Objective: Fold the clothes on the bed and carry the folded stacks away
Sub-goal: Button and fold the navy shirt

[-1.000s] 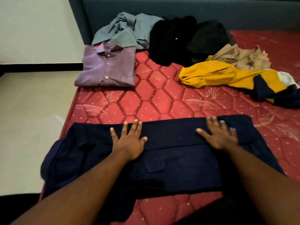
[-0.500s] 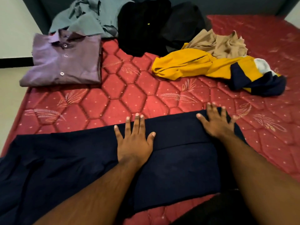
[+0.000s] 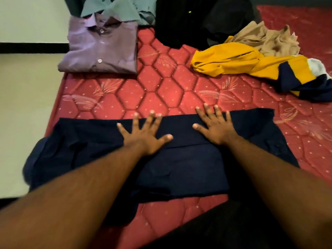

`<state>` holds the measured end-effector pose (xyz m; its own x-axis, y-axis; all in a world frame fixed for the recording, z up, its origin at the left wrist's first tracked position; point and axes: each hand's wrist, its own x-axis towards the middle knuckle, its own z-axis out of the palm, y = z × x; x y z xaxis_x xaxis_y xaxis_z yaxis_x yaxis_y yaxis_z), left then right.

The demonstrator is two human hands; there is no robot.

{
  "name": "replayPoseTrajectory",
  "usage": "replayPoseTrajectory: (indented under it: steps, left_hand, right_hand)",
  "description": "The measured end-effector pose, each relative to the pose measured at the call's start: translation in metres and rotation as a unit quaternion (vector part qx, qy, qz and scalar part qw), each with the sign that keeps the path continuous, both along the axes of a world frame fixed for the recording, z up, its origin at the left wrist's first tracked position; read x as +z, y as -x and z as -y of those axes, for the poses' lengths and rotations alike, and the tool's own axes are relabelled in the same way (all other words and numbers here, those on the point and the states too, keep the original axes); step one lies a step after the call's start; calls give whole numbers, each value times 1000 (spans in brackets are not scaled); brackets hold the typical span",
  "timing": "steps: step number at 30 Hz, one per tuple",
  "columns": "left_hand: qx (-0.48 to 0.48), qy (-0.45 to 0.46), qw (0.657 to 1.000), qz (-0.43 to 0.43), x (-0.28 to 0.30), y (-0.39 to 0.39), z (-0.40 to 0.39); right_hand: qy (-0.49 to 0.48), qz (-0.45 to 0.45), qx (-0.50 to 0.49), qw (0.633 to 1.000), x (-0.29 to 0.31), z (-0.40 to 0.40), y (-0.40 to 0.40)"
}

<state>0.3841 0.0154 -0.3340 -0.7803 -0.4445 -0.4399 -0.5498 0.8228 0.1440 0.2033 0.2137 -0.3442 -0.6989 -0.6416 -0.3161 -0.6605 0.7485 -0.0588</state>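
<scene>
The step in hand appears to be smoothing a partly folded dark navy cloth garment [image 3: 179, 159], which lies flat on the near part of the red quilted mattress of the bed [image 3: 161, 90]. The left hand [image 3: 145, 135] and right hand [image 3: 213, 128] both rest palm-down on its far edge, fingers straight and spread, gripping nothing.

The garment's long axis runs left to right across the view. Its far edge is a straight fold line; the left end spills loosely toward the mattress edge, and the right end lies flatter.

In my judgement the next move calls for bringing the loose left portion over the centre panel, keeping edges aligned.

A folded purple button-up shirt [image 3: 102, 47] sits at the far left. Unfolded yellow-and-navy [image 3: 242, 63], tan [image 3: 265, 40], black [image 3: 188, 20] and grey-green [image 3: 118, 6] garments lie beyond.
</scene>
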Motion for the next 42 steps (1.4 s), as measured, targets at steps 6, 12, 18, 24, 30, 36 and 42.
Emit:
replayPoseTrajectory:
  steps: [6,12,18,24,30,36,42]
  left_hand:
    - [134,47,988,58,30,-119,128]
    - [55,35,944,-323,40,-162,86]
    - [-40,-33,966,-254,21,-199,59]
    - [-16,-70,976,-207,36,-195,54]
    - [-24,-132,973,-186,59,-142,25]
    - [-129,-147,964,-178,80,-55,12]
    - [-103,-108,969,-195,79,8,21]
  right_hand:
    - [-71,9,-119,990,26,4,-33]
    - [266,151,-25,952,40,71,-172]
    - [142,88,43,985,52,62,-221]
    - [131,219,104,961,109,27,-212]
    - [-78,65,-29,994,141,-15,-100]
    - [-146,33,-113,982,132,-47,-35]
    - [19,53,-283,957,121,-69,19]
